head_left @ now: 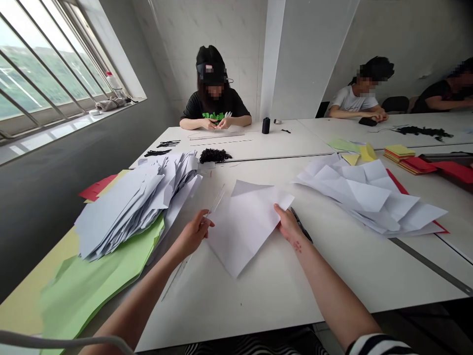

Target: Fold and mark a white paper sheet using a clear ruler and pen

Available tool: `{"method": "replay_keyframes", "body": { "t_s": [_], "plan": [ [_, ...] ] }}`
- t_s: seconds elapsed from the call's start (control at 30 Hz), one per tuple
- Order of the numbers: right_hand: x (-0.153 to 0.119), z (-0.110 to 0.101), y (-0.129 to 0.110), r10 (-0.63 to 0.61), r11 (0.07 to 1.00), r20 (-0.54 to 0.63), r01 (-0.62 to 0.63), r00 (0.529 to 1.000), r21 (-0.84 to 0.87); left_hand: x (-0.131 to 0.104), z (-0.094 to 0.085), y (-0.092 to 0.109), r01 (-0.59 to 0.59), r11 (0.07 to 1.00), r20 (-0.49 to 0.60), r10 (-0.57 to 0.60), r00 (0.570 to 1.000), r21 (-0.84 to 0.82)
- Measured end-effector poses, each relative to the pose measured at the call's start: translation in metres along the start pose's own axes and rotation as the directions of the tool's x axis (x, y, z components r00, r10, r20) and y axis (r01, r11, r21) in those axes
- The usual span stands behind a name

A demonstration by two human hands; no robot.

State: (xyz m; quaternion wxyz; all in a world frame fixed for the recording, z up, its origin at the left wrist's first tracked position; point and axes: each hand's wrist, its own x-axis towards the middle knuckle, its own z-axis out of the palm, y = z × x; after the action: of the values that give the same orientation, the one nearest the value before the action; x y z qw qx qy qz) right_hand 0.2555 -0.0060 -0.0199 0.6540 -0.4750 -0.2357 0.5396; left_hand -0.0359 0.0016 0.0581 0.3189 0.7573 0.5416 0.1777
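A white paper sheet (246, 227) lies at an angle in front of me, its upper right corner folded or raised. My right hand (287, 222) grips that right edge, thumb on top and fingers underneath. At the sheet's left side, my left hand (199, 229) is closed on a clear ruler (218, 199), which points up and away. Beside my right hand, a dark pen or knife (301, 225) lies partly hidden by the wrist.
Left stands a tall stack of white papers (121, 212) over green sheets (107, 276). Creased white sheets (354, 192) are piled on the right. Black cords (215, 155) and a thread spool (265, 125) lie farther back, where a person (218, 106) sits opposite.
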Motion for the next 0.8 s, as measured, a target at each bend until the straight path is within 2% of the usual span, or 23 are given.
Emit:
{"method": "replay_keyframes", "body": {
  "t_s": [0.07,0.13,0.23,0.3,0.37,0.5,0.57,0.67,0.8],
  "plan": [
    [0.001,-0.002,-0.001,0.019,0.999,0.049,-0.017,0.999,-0.042,-0.007,-0.005,0.011,-0.007,0.998,0.025,0.008,1.000,-0.055],
    [0.002,-0.004,-0.002,0.061,0.992,0.116,-0.047,0.991,-0.121,-0.017,-0.005,0.024,0.003,0.993,0.097,0.009,0.995,-0.119],
    [0.003,-0.004,-0.003,0.114,0.971,0.179,-0.072,0.977,-0.227,-0.032,0.006,0.041,0.001,0.973,0.249,0.059,0.967,-0.232],
    [0.002,-0.001,-0.006,0.127,0.958,0.208,-0.066,0.970,-0.278,-0.035,0.020,0.046,-0.010,0.967,0.275,0.083,0.958,-0.256],
    [0.001,0.005,-0.010,0.139,0.940,0.253,-0.048,0.957,-0.337,-0.030,0.035,0.044,-0.002,0.957,0.245,0.077,0.967,-0.292],
    [0.001,0.023,-0.018,0.151,0.887,0.354,0.032,0.923,-0.461,-0.006,0.061,0.030,-0.043,0.914,0.099,0.091,0.991,-0.403],
    [0.006,0.032,-0.020,0.119,0.854,0.376,0.098,0.919,-0.511,0.005,0.068,0.023,-0.074,0.949,0.035,0.089,0.995,-0.307],
    [0.019,0.043,-0.018,0.027,0.794,0.354,0.195,0.935,-0.576,0.013,0.071,0.015,-0.079,0.980,-0.006,0.080,0.997,-0.180],
    [0.032,0.045,-0.010,-0.070,0.726,0.322,0.270,0.944,-0.633,0.015,0.071,0.007,-0.067,0.997,-0.074,0.065,0.995,-0.028]
  ]
}}
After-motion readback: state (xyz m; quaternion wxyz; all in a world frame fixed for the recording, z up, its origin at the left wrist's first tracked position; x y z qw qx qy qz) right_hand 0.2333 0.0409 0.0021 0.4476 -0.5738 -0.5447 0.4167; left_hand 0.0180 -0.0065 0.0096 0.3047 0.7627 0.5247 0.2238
